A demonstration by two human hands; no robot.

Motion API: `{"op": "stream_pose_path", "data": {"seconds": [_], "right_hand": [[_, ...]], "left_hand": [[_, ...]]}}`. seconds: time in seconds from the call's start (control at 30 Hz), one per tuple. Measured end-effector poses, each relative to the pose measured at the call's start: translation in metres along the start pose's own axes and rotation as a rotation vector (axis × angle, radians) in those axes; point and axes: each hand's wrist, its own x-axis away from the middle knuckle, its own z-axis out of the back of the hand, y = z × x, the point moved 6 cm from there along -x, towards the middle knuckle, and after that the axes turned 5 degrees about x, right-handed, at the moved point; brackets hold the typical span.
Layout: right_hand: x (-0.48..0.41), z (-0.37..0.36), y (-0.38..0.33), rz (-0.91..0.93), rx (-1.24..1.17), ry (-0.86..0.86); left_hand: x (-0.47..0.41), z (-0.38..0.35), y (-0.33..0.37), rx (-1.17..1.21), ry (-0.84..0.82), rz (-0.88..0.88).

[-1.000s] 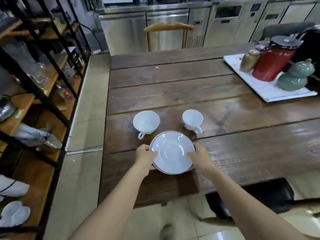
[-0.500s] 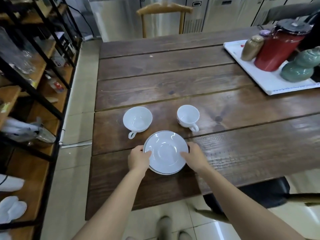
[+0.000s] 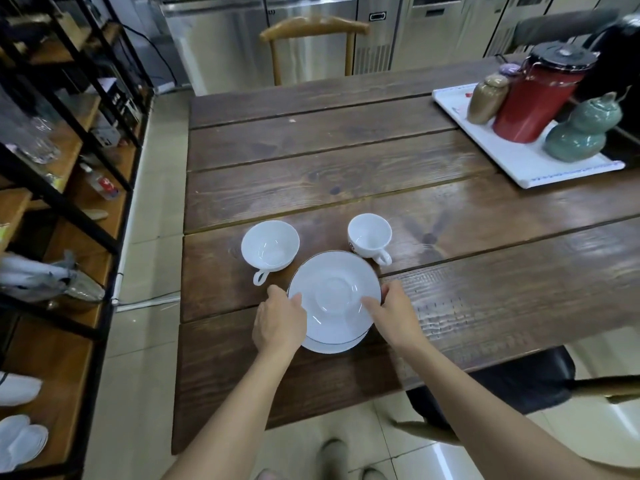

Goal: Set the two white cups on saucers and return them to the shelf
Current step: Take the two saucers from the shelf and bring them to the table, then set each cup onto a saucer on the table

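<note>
Two white cups stand on the wooden table (image 3: 311, 150): a wide cup (image 3: 270, 245) on the left and a narrower cup (image 3: 369, 234) on the right, both upright with handles toward me. Just in front of them a white top saucer (image 3: 334, 289) sits tilted over a lower saucer (image 3: 332, 346), whose near rim peeks out beneath. My left hand (image 3: 278, 322) grips the top saucer's left rim. My right hand (image 3: 393, 311) grips its right rim, thumb on the upper face.
A white tray (image 3: 512, 161) at the far right carries a red jug (image 3: 533, 98), a brown jar (image 3: 486, 98) and a green gourd bottle (image 3: 575, 133). A black-framed wooden shelf (image 3: 52, 341) with glassware stands left. A wooden chair (image 3: 311, 29) stands behind the table; a black stool (image 3: 519, 386) sits under the near edge.
The top saucer has risen and tipped off the one below, whose near rim now shows. Both hands have closed further over its rim. The cups have not moved.
</note>
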Motion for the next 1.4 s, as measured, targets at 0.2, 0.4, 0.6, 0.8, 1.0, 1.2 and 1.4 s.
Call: {"op": "stream_pose_path", "data": {"seconds": [0.2, 0.4, 0.6, 0.8, 1.0, 1.2, 1.4], "right_hand": [[0.008, 0.06, 0.002, 0.039, -0.463, 0.246], [-0.004, 0.139, 0.035, 0.019, -0.512, 0.469], [-0.036, 0.175, 0.082, -0.106, -0.153, 0.356], [-0.073, 0.173, 0.103, -0.098, 0.287, 0.201], [-0.092, 0.162, 0.103, -0.051, 0.271, 0.138], [-0.096, 0.158, 0.113, -0.015, 0.413, 0.095], [-0.096, 0.185, 0.074, 0.088, 0.594, 0.305]], "left_hand": [[0.027, 0.006, 0.074, 0.2, -0.049, -0.288], [0.051, -0.052, 0.134, 0.405, -0.321, -0.273], [0.052, -0.119, 0.156, 0.579, -0.517, 0.003], [0.045, -0.152, 0.145, 0.746, -0.588, 0.302], [0.03, -0.157, 0.139, 0.788, -0.507, 0.362], [0.024, -0.16, 0.136, 0.681, -0.499, 0.332], [0.02, -0.122, 0.152, 0.239, -0.507, -0.031]]}}
